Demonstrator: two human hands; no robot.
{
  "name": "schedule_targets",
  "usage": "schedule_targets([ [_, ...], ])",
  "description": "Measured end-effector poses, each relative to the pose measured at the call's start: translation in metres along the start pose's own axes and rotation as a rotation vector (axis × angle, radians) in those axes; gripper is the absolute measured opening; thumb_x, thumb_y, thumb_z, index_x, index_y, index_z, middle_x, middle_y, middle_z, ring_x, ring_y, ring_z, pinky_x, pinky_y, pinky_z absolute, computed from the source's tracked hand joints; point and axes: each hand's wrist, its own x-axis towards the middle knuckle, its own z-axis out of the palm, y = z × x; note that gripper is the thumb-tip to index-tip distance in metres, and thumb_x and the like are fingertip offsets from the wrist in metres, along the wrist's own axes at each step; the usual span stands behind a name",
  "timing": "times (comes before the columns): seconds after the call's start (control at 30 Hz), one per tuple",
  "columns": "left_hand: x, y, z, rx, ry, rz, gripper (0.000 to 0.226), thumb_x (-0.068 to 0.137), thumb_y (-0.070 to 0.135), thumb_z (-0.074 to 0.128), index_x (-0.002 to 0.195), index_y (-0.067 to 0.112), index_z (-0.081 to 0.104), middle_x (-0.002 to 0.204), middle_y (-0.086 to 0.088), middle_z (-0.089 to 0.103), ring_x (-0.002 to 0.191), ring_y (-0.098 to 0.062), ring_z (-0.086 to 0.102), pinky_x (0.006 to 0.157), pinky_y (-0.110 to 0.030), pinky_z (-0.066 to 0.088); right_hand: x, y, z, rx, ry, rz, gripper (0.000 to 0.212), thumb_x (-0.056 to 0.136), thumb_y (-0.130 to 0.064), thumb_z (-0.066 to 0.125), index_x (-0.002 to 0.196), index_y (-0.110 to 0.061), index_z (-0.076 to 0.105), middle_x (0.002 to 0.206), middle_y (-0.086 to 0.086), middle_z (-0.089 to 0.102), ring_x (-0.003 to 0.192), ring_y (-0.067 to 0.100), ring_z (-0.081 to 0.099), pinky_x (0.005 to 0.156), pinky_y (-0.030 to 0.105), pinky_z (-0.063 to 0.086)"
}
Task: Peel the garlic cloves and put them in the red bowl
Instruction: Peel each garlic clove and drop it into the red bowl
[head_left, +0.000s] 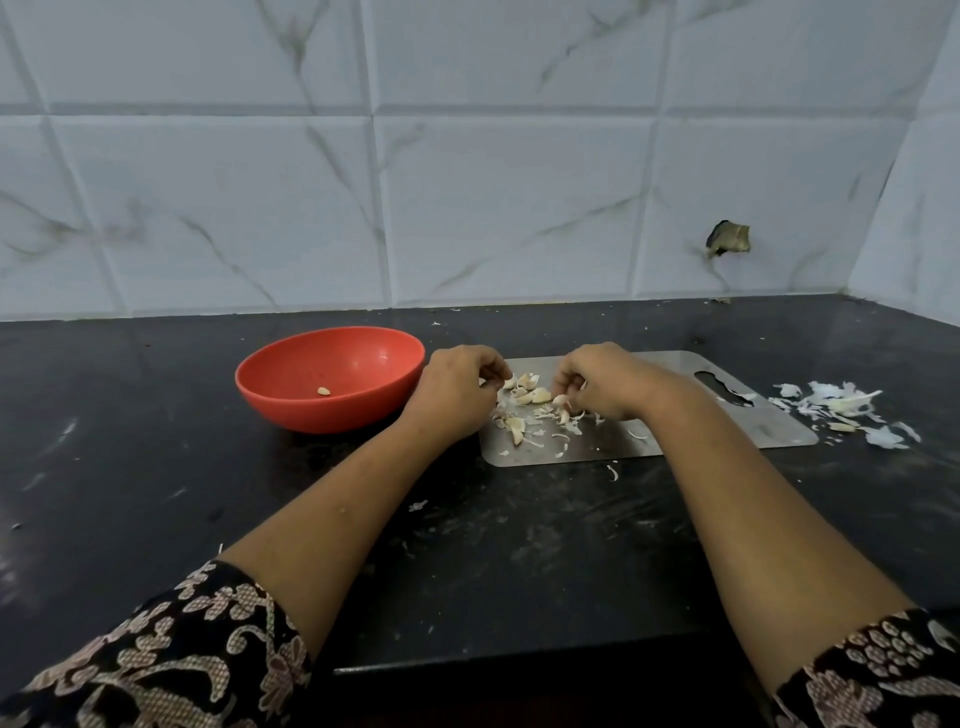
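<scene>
A red bowl (291, 382) stands on the black counter with one peeled garlic clove (323, 391) inside. To its right lies a steel cutting board (675, 431) with several unpeeled garlic cloves (530, 396) and bits of skin on its left part. My left hand (457, 387) hovers at the board's left edge with curled fingers beside the cloves; whether it holds anything is hidden. My right hand (602, 382) has its fingers curled down onto a clove (562, 401) in the pile and pinches it.
A heap of white garlic skins (847, 410) lies on the counter right of the board. The tiled wall runs behind, with a corner at the far right. The counter's front edge is close to my body.
</scene>
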Motion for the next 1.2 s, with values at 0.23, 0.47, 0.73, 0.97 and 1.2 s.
schedule_targets([
  [0.23, 0.001, 0.0, -0.001, -0.134, -0.043, -0.015, 0.016, 0.095, 0.026, 0.061, 0.09, 0.017, 0.073, 0.076, 0.011, 0.069, 0.061, 0.001, 0.061, 0.065, -0.014, 0.046, 0.002, -0.007, 0.002, 0.27, 0.17, -0.137, 0.014, 0.092, -0.011, 0.065, 0.09, -0.024, 0.068, 0.081, -0.003, 0.068, 0.069, 0.008, 0.062, 0.069, 0.026, 0.054],
  [0.47, 0.0, 0.006, -0.002, -0.4, -0.018, -0.089, 0.016, 0.094, 0.022, 0.062, 0.09, 0.011, 0.073, 0.078, 0.002, 0.073, 0.048, 0.002, 0.055, 0.048, -0.011, 0.042, 0.004, -0.012, 0.003, 0.562, 0.282, -0.228, 0.02, 0.087, 0.0, 0.068, 0.098, -0.015, 0.075, 0.084, 0.003, 0.073, 0.077, 0.012, 0.07, 0.072, 0.023, 0.059],
  [0.73, 0.001, 0.006, -0.002, -0.452, -0.008, -0.094, 0.025, 0.1, 0.02, 0.052, 0.079, 0.013, 0.064, 0.065, 0.004, 0.064, 0.05, -0.008, 0.054, 0.046, -0.011, 0.038, 0.003, -0.012, 0.002, 0.805, 0.234, -0.234, 0.023, 0.091, 0.005, 0.061, 0.106, -0.009, 0.072, 0.094, 0.01, 0.074, 0.084, 0.012, 0.071, 0.077, 0.022, 0.059],
  [0.97, -0.002, 0.007, -0.001, -0.391, 0.116, 0.026, 0.01, 0.096, 0.017, 0.058, 0.101, 0.011, 0.064, 0.08, 0.002, 0.067, 0.05, -0.007, 0.06, 0.047, -0.012, 0.043, 0.007, -0.013, 0.007, 0.812, 0.245, -0.236, 0.019, 0.092, 0.001, 0.062, 0.104, -0.009, 0.073, 0.093, 0.011, 0.074, 0.084, 0.014, 0.072, 0.078, 0.023, 0.058],
  [1.2, -0.003, 0.009, -0.002, -0.347, 0.16, 0.09, 0.019, 0.097, 0.013, 0.056, 0.108, 0.013, 0.071, 0.081, 0.005, 0.07, 0.051, -0.001, 0.059, 0.051, -0.01, 0.045, 0.006, -0.015, 0.01, 0.77, 0.346, -0.245, 0.008, 0.09, -0.007, 0.066, 0.095, -0.006, 0.072, 0.085, 0.01, 0.073, 0.072, 0.009, 0.07, 0.069, 0.021, 0.058],
])
